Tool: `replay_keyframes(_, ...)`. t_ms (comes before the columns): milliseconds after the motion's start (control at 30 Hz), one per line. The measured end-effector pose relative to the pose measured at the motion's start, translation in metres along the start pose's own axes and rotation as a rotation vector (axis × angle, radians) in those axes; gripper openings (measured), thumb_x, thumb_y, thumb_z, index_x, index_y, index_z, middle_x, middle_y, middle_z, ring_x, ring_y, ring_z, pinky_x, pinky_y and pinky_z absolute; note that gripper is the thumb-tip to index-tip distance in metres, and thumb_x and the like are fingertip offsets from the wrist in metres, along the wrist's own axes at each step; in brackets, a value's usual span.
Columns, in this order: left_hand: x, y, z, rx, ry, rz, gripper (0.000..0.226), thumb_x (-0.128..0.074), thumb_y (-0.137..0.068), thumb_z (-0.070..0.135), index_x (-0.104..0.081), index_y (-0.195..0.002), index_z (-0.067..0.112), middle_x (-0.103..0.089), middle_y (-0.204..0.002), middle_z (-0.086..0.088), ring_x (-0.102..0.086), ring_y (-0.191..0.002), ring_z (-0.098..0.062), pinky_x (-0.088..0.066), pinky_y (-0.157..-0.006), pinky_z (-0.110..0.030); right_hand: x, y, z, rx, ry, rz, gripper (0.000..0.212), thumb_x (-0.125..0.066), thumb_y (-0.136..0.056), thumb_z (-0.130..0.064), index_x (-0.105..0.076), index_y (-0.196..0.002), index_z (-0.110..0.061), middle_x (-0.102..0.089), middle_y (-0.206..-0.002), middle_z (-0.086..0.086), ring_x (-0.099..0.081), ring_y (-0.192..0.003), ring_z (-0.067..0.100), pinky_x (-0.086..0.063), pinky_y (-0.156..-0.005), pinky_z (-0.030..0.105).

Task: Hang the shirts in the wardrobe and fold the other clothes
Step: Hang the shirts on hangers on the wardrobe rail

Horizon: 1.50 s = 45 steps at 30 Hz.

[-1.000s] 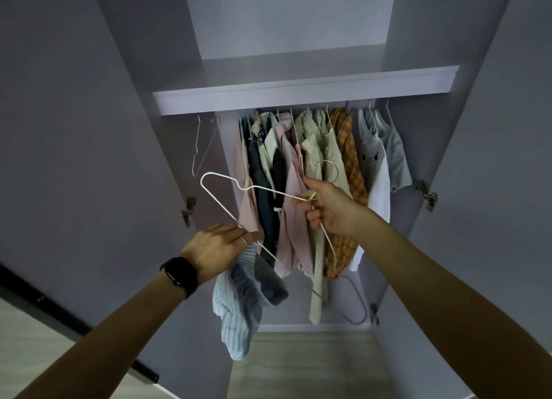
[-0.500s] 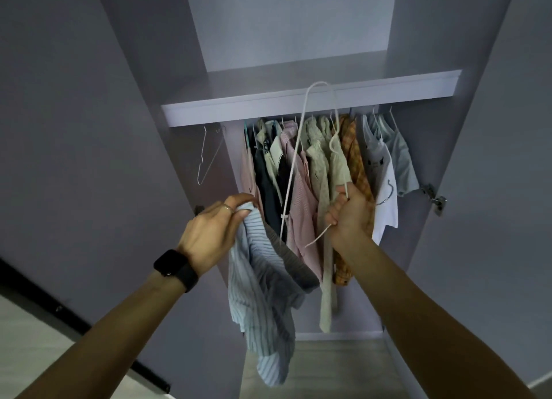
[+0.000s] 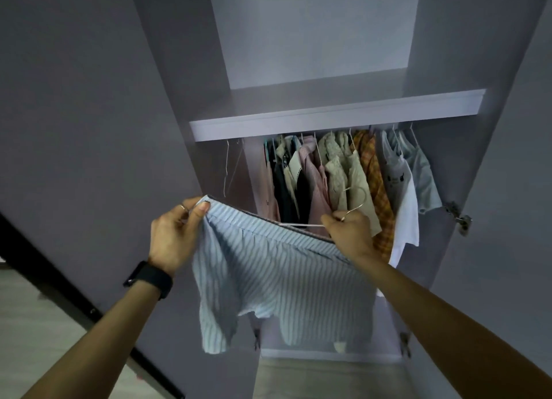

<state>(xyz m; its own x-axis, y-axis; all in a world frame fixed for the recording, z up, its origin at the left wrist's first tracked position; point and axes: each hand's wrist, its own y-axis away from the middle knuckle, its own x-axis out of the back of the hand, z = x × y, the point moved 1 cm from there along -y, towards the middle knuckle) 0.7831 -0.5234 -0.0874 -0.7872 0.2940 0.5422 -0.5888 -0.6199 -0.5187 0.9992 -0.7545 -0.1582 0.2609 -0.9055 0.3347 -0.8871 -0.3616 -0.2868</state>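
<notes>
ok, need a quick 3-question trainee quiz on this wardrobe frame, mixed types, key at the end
1. True or false: the striped shirt already hangs among the hanging clothes in the wardrobe.
2. What does the right hand grip? A) a white wire hanger B) a belt C) a sock
3. Fill in: the left hand pinches the shirt's top edge, and the black watch sits on the ___ wrist.

Key: 1 false, both hands hold it up in front of the wardrobe. 2 A. 3 left.
</notes>
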Motion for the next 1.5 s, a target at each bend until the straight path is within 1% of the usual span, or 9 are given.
replay_keyframes(200,-0.023,0.011,0.000,-0.026,-0.095,-0.306,0.021,-0.053,-0.096,0.048,-0.069,-0.107,0.039,-0.067,-0.095,0.031,-0.057,-0.086,0.016,-0.034,-0.076,0.004,-0.011,-0.005,-0.028,0.318,0.426,-0.156,0.056,-0.063,-0.089,-0.024,-0.028,-0.047,-0.013,-0.028,-0.042,0.001,-0.037,-0.042,0.015,-0.033,-0.048,0.032)
replay_keyframes(333,-0.046,0.022,-0.003,-0.026,-0.202,-0.553,0.014,-0.061,-0.096,0.041,-0.058,-0.087,0.050,-0.066,-0.079,0.033,-0.058,-0.077,0.019,-0.037,-0.073,0.000,-0.008,-0.019,-0.054,0.329,0.444,-0.234,0.055,-0.057,-0.097,-0.037,-0.046,-0.053,-0.005,-0.047,-0.047,0.011,-0.053,-0.051,0.027,-0.049,-0.057,0.039)
replay_keyframes(633,-0.081,0.029,0.019,-0.113,-0.095,-0.470,0.015,-0.052,-0.088,0.061,-0.060,-0.087,0.049,-0.070,-0.084,0.017,-0.066,-0.081,-0.002,-0.053,-0.077,-0.029,-0.008,-0.011,-0.060,0.210,0.265,-0.437,0.044,-0.060,-0.089,-0.053,-0.071,-0.074,-0.013,-0.071,-0.069,0.004,-0.069,-0.067,0.015,-0.057,-0.072,0.041)
replay_keyframes(733,-0.083,0.024,0.030,-0.106,-0.089,-0.313,0.031,-0.050,-0.097,0.055,-0.063,-0.080,0.032,-0.067,-0.069,0.008,-0.065,-0.069,-0.013,-0.054,-0.072,-0.035,0.011,-0.008,-0.052,0.183,0.117,-0.474,0.026,-0.060,-0.097,-0.045,-0.073,-0.101,-0.022,-0.072,-0.092,-0.012,-0.066,-0.086,-0.002,-0.050,-0.078,0.018)
replay_keyframes(833,-0.071,0.020,0.021,0.005,-0.107,-0.205,0.032,-0.051,-0.099,0.050,-0.066,-0.084,0.026,-0.070,-0.070,0.005,-0.068,-0.074,-0.019,-0.054,-0.076,-0.038,0.035,-0.001,-0.010,0.121,0.214,-0.512,0.042,-0.052,-0.094,-0.062,-0.062,-0.123,-0.033,-0.064,-0.107,-0.023,-0.061,-0.104,0.001,-0.047,-0.088,0.021)
replay_keyframes(1000,-0.066,0.019,0.024,-0.032,-0.152,-0.267,0.024,-0.045,-0.096,0.051,-0.062,-0.092,0.035,-0.071,-0.078,0.017,-0.069,-0.088,-0.013,-0.047,-0.095,-0.038,0.029,0.024,0.025,0.266,0.232,-0.326,0.026,-0.047,-0.096,-0.052,-0.058,-0.090,-0.029,-0.057,-0.073,-0.011,-0.057,-0.065,0.012,-0.042,-0.062,0.028)
replay_keyframes(1100,-0.083,0.018,0.044,-0.100,-0.096,-0.319,0.020,-0.050,-0.098,0.045,-0.055,-0.095,0.027,-0.068,-0.083,0.010,-0.067,-0.083,-0.018,-0.049,-0.082,-0.035,0.011,0.029,0.030,0.415,0.218,-0.350,0.032,-0.045,-0.102,-0.043,-0.061,-0.086,-0.019,-0.049,-0.062,-0.004,-0.048,-0.054,0.010,-0.036,-0.055,0.026)
replay_keyframes(1300,-0.092,0.024,0.034,-0.075,0.000,-0.385,0.015,-0.051,-0.102,0.017,-0.050,-0.087,0.013,-0.055,-0.078,0.010,-0.051,-0.068,-0.005,-0.039,-0.065,-0.028,0.033,0.012,0.040,0.405,0.234,-0.239,0.044,-0.050,-0.102,-0.045,-0.069,-0.092,-0.007,-0.064,-0.078,0.003,-0.058,-0.070,0.014,-0.047,-0.063,0.032)
replay_keyframes(1500,-0.102,0.020,0.035,-0.051,0.048,-0.379,0.015,-0.053,-0.100,0.012,-0.052,-0.085,0.015,-0.055,-0.078,0.012,-0.050,-0.065,-0.001,-0.036,-0.062,-0.018,0.039,0.008,0.041,0.501,0.313,-0.410,0.025,-0.069,-0.093,-0.034,-0.079,-0.084,-0.012,-0.068,-0.068,-0.006,-0.061,-0.064,0.010,-0.049,-0.062,0.034)
